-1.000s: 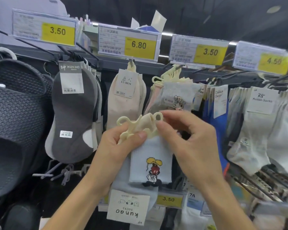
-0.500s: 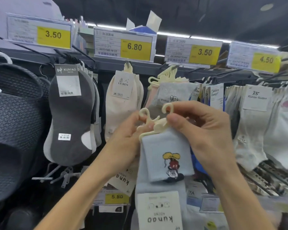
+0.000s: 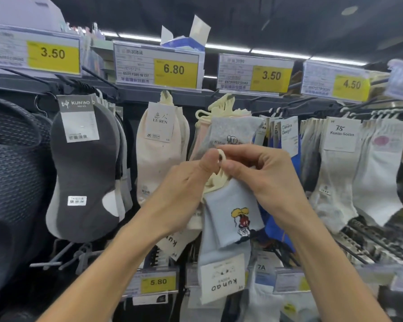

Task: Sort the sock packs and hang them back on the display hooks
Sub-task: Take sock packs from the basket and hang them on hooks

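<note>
A light blue sock pack [image 3: 230, 214] with a cartoon mouse figure and a white "kunao" card hangs from cream plastic hangers [image 3: 215, 182]. My left hand [image 3: 186, 184] pinches the hangers from the left. My right hand [image 3: 258, 175] grips the hanger loop from the right, thumb against it. Both hands hold the pack just below a grey cartoon sock pack [image 3: 228, 133] on the hook under the middle 3.50 tag [image 3: 254, 74]. A second cream pack hangs behind my left wrist, partly hidden.
Dark grey Kun'ao liner socks [image 3: 84, 168] and cream socks [image 3: 159, 149] hang to the left, blue and white packs [image 3: 340, 163] to the right. Black slippers [image 3: 12, 173] fill the far left. Bare hook prongs [image 3: 370, 242] jut out at lower right.
Both hands carried the blue pack upward and rightward toward the hook with the grey pack. My fingers closed tighter over the hanger loops, so less of them shows.
</note>
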### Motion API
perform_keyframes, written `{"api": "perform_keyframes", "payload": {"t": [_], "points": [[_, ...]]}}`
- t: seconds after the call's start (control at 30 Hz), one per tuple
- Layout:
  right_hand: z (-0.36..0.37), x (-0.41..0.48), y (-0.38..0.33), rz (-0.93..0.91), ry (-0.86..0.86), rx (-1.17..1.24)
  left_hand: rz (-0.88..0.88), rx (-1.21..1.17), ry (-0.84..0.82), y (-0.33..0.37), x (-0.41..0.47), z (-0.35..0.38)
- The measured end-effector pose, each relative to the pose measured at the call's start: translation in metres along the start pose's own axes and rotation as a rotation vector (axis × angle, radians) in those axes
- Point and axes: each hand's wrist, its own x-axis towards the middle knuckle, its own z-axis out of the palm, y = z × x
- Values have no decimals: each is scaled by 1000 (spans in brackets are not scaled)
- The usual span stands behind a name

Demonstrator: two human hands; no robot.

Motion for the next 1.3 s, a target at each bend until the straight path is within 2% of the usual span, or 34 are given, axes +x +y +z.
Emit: {"api": "perform_keyframes", "payload": {"t": [0.13, 0.27, 0.4, 0.53, 0.7, 0.93, 1.13, 1.3], "points": [[-9, 7, -4, -50, 62, 62, 37, -32, -36, 1, 5, 0], [-13, 31, -7, -12, 307, 223, 1, -2, -27, -5, 6, -1], [-6, 64, -7, -5, 471, 149, 7, 208, 12, -13, 7, -4], [7, 90, -1, 8, 590, 84, -57, 265, 88, -24, 10, -6], [17, 91, 8, -51, 600, -7, -114, 326, 107, -36, -2, -5], [27, 102, 5, -52, 719, -74, -149, 321, 85, -33, 4, 13], [24, 75, 12, -74, 487, -269, -140, 415, 130, -41, -9, 15], [30, -6, 24, -189, 458, -450, -86, 465, 251, -31, -40, 36]]}}
